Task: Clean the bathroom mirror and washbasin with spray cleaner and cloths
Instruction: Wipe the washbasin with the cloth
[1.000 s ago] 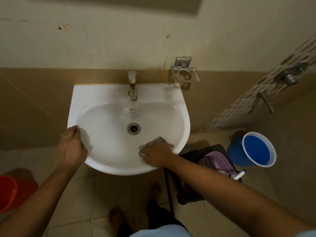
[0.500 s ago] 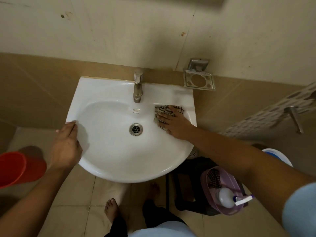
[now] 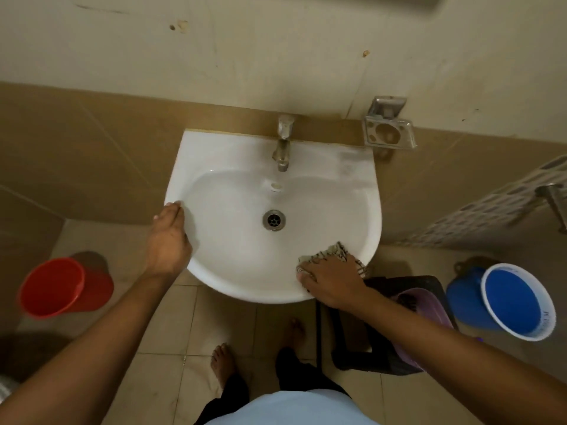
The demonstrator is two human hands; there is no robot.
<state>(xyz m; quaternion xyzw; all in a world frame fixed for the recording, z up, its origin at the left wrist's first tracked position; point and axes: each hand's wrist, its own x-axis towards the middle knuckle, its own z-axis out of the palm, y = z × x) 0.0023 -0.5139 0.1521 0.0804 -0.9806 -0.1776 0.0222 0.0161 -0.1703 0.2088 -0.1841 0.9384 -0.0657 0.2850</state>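
— Half a second on and we see the right hand (image 3: 333,279) has swung from the back right of the washbasin (image 3: 245,167), beside the tap (image 3: 283,142), down to the front right rim. Its fingers lie flat, pressing the patterned cloth (image 3: 333,253) onto the rim there.

— And the left hand (image 3: 168,237)?

— Same post as before: it rests on the left rim, fingers loosely bent over the edge, holding nothing.

— Containers, what have we got?

— We count three buckets or tubs on the floor. A red bucket (image 3: 61,288) lies tipped on its side at the left, mouth toward us, nothing in it that we can see. A blue bucket (image 3: 518,302) with a white rim stands at the right; we can't tell whether it holds water. Between that and the basin a purple basket (image 3: 429,305) sits on a dark stool (image 3: 408,282), contents mostly hidden by the right arm.

— Room to work?

— The bowl around the drain (image 3: 274,220) is open, and the soap holder (image 3: 389,134) hangs on the wall just off the basin's back right corner. Bare feet stand on the tiles under the front rim.
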